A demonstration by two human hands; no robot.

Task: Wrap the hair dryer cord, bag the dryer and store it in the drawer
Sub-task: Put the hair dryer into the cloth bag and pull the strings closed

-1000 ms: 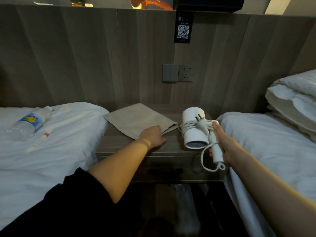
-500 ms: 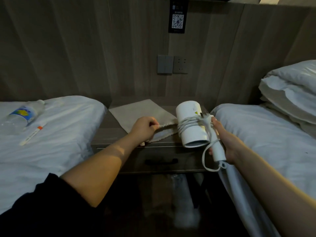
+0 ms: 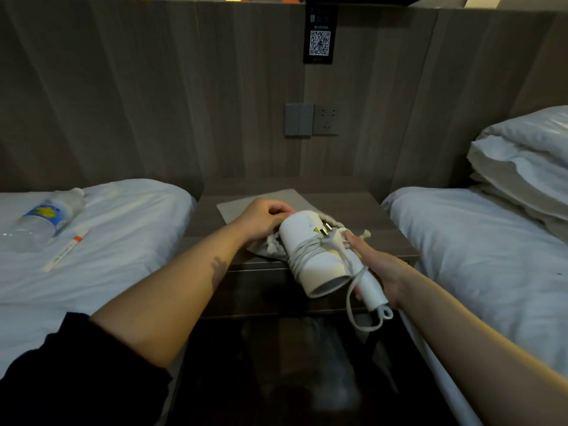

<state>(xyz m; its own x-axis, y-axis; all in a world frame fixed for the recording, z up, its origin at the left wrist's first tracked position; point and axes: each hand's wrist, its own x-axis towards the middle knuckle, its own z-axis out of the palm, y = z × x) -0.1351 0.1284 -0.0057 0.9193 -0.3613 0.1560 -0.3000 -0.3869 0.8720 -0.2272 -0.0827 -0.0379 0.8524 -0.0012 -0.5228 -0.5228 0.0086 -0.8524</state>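
Observation:
The white hair dryer [image 3: 310,256] has its cord [image 3: 302,252] wound around the barrel, the plug on top and a loose loop hanging below the handle. My right hand [image 3: 376,265] grips the handle and holds the dryer tilted, its far end at the mouth of the grey drawstring bag [image 3: 246,207]. The bag lies on the nightstand [image 3: 362,219]. My left hand [image 3: 261,221] holds the bag's opening by its white drawstring, right beside the dryer's far end. The drawer front [image 3: 264,290] below the nightstand top looks closed.
A bed with white sheets stands on each side. On the left bed [image 3: 123,235] lie a water bottle [image 3: 46,216] and a pen [image 3: 66,249]. Pillows [image 3: 522,161] are stacked on the right bed. A switch and socket [image 3: 312,119] sit on the wooden wall.
My right hand has swung the dryer left and tilted it, bringing its far end to the bag. My left hand has lifted the bag's opening edge toward the dryer.

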